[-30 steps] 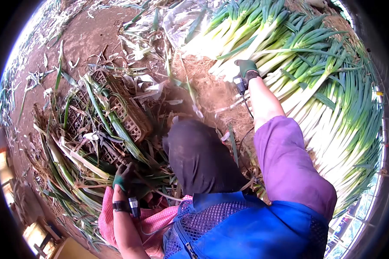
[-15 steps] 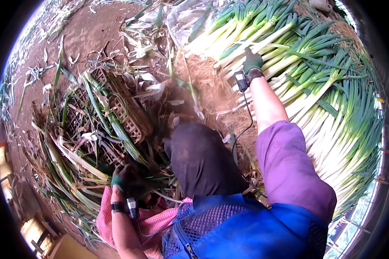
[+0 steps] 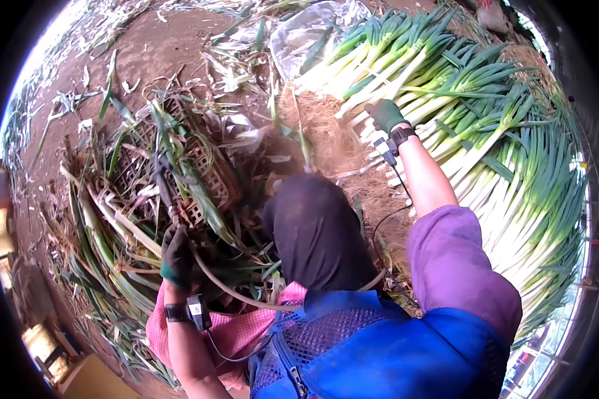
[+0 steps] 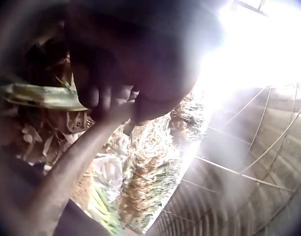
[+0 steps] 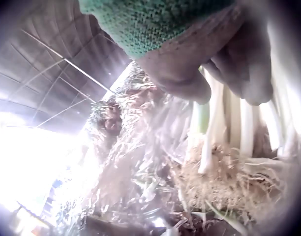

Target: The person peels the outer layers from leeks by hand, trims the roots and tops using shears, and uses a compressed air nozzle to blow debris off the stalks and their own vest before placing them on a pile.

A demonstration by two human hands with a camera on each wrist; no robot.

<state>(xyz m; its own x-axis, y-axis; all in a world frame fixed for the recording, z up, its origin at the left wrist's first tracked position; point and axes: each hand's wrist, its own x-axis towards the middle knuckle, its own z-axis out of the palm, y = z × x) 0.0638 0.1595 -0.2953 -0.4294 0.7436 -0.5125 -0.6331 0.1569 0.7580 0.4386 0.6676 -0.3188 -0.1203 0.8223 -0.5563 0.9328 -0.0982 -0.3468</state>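
Observation:
In the head view my gloved left hand [image 3: 178, 256] grips a tan hose [image 3: 229, 286] just below its dark nozzle [image 3: 162, 183], over a heap of leek trimmings [image 3: 103, 233]. The left wrist view shows its fingers curled round the hose [image 4: 74, 169]. My right hand [image 3: 387, 116], in a green and grey glove, is at the left edge of a broad pile of leeks [image 3: 472, 153]. Thumb and fingers stand apart over the white stalks [image 5: 246, 128] in the right wrist view, their roots [image 5: 214, 177] hanging below.
A brown plastic crate [image 3: 213, 176] lies under loose leaves left of centre. A clear plastic sheet [image 3: 306, 36] is beyond it, near the pile. Another person's covered head [image 3: 316, 229] and blue vest [image 3: 379, 346] fill the lower middle. Scraps litter the dirt floor [image 3: 160, 50].
My left hand has taken hold of the hose and lifted its nozzle off the crate. The right hand moved along the leeks and back slightly towards the body. The head view shifted a little.

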